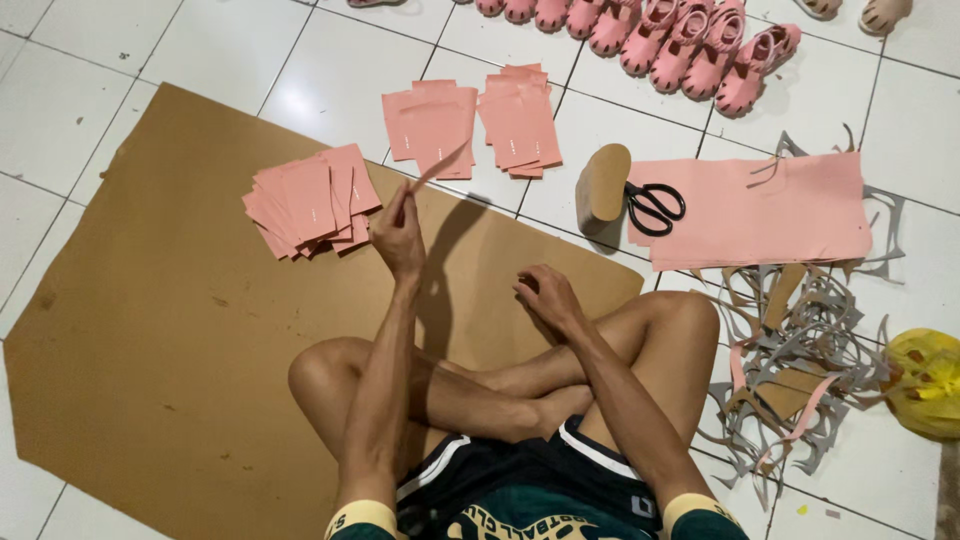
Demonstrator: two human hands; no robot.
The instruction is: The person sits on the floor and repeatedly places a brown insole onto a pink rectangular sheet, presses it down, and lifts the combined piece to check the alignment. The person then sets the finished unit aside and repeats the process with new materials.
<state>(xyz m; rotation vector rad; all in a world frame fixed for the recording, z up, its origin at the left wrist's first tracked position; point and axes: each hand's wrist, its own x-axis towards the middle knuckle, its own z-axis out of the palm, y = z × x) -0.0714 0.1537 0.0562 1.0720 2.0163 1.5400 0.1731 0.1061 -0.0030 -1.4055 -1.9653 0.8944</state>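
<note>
- At the far left we see a large brown cardboard sheet [150, 330] spread over the white tiled floor [60, 130]; the person sits cross-legged on its near edge.
- On the cardboard's far side lies a fanned stack of pink cut pieces [305, 205], just left of our left hand.
- Our left hand [398, 235] is raised and pinches a thin pink strip [440, 162] between its fingertips; the strip rises toward the right above the cardboard edge.
- Beyond it, two more piles of pink pieces [470, 120] rest on the tiles.
- Our right hand [548, 297] sits low by the knee, fingers loosely curled, holding nothing we can make out.
- Further right, a tan sole-shaped template [603, 183] and black scissors [655, 205] lie on the edge of a pink material sheet [770, 215].
- Past them, grey and pink offcuts [800, 360] lie tangled, with a yellow bag [925, 385] at the far right.
- A row of pink sandals [690, 40] lines the top.
</note>
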